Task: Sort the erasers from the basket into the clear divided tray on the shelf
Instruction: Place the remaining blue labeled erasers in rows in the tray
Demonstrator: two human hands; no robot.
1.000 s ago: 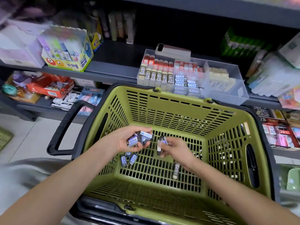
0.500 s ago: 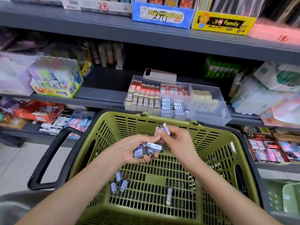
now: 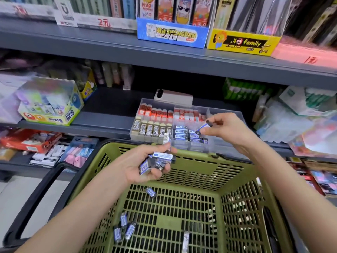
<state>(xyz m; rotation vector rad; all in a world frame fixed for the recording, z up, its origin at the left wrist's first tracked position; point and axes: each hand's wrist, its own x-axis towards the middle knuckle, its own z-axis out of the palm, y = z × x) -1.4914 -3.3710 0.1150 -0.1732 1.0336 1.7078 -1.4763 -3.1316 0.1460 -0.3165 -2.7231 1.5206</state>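
1. Erasers with blue labels are split across three places. A bunch (image 3: 156,161) sits in the left hand (image 3: 144,165), one or possibly two (image 3: 204,127) are in the right hand (image 3: 229,128), and several loose ones (image 3: 125,228) lie on the floor of the basket (image 3: 200,161).
2. A second ago both hands were low inside the basket and close together. Now the right hand has risen out to the clear divided tray (image 3: 134,133) on the shelf (image 3: 105,121). It hovers over the middle compartment and pinches its eraser between thumb and fingertips.
3. The left hand has lifted to the basket's far rim, with its fingers curled round the bunch as a ready supply.
4. I judge that this is the placing step: the pinched eraser seems bound for the blue-labelled rows (image 3: 180,132) just below it.
5. The tray's left compartment holds red-sleeved erasers (image 3: 156,113) at the back and brown 2B erasers (image 3: 149,129) in front.
6. Its middle compartment holds red ones at the back and blue-labelled rows in front.
7. The right compartment is mostly hidden behind the right hand.
8. The basket still holds at least five loose erasers, so the sorting looks well short of done.
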